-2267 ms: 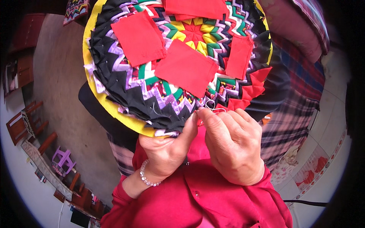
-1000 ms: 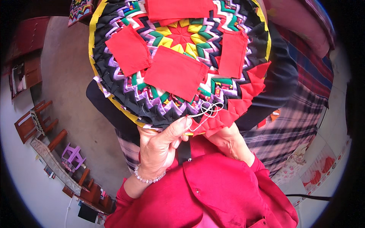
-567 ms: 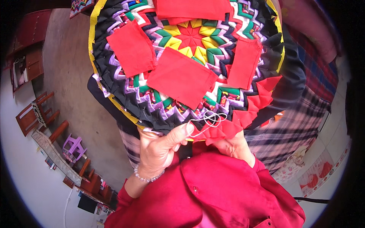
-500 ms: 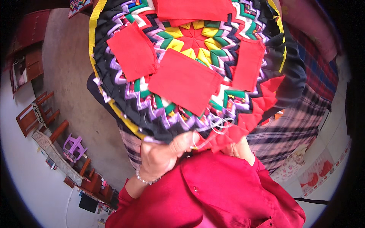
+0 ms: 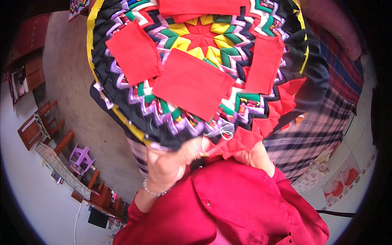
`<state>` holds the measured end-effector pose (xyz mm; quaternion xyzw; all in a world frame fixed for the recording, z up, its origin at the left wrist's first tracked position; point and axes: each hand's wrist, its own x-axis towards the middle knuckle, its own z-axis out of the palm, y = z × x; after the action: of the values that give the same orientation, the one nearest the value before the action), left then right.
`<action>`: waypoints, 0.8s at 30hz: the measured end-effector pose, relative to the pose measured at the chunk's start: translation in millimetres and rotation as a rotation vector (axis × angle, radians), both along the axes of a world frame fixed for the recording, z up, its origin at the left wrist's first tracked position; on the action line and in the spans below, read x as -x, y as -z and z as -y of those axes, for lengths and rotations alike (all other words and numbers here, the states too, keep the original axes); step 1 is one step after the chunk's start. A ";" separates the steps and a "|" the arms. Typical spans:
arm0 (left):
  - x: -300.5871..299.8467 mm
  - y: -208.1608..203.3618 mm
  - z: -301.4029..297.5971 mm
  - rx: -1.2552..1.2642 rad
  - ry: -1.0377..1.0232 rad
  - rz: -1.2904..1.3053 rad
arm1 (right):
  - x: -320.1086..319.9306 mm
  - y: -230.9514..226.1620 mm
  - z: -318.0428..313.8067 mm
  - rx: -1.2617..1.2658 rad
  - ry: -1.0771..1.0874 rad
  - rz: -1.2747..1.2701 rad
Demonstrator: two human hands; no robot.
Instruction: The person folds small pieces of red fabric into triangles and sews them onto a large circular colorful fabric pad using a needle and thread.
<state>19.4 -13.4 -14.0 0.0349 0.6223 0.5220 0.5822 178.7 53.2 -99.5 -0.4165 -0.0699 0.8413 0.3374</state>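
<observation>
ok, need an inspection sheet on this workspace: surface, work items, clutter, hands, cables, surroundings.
surface: plaid cloth, visible at right
job's things: round patchwork with yellow edging; red cloth pieces on top; looped white thread by the near edge
clutter: small orange scrap on the plaid
hands: left hand grips the near edge, blurred; right hand at the red folded points, fingers mostly hidden
cables: black cord, lower right
surroundings: purple stool and wooden furniture, left

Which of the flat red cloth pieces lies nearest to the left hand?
The large piece directly below the yellow-and-red star: its lowest corner comes nearest the left hand; the others lie farther up.
</observation>
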 end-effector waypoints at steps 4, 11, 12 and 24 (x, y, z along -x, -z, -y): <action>9.6 -1.1 -1.6 -0.008 -0.131 0.361 | -2.0 0.6 -0.4 -0.024 0.002 0.021; 0.9 -11.0 -13.1 -0.059 -0.172 0.270 | -8.3 -2.5 -1.1 -0.062 -0.005 0.048; -0.1 -12.4 -13.3 -0.049 -0.174 0.240 | -8.8 -3.0 -1.1 -0.070 -0.007 0.049; -6.2 -15.6 -17.4 -0.049 -0.170 0.160 | -12.7 5.2 -3.1 -0.092 0.016 0.067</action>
<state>25.5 4.0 1.6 -0.0456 0.5617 0.5857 0.5826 191.4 56.3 -104.7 -0.4290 -0.1166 0.8201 0.3603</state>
